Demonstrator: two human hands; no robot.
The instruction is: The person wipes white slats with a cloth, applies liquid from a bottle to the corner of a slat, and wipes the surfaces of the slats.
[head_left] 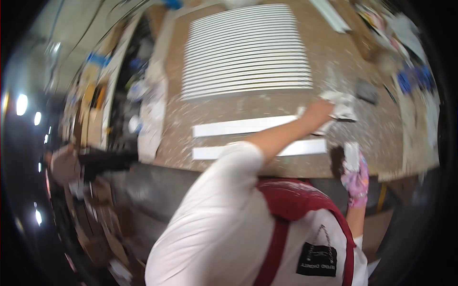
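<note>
My bare left hand [318, 116] reaches across to the right side of the workbench, closed on a crumpled white cloth [342, 106]. Its fingertips are partly buried in the folds. Under that forearm lie two flat white strips [224, 127], one nearer the bench edge than the other, the arm crossing over both. My right hand [356, 182], in a pink patterned glove, is at the front edge of the bench. It grips a small white rectangular block [352, 156] that points away from me; its exact kind is unclear.
Many white strips lie side by side as a panel [245, 52] on the scuffed brown workbench [214, 110]. A grey block [366, 91] rests at the right. More white strips [330, 15] lie far right. A person [67, 164] is at the left, near cluttered shelving.
</note>
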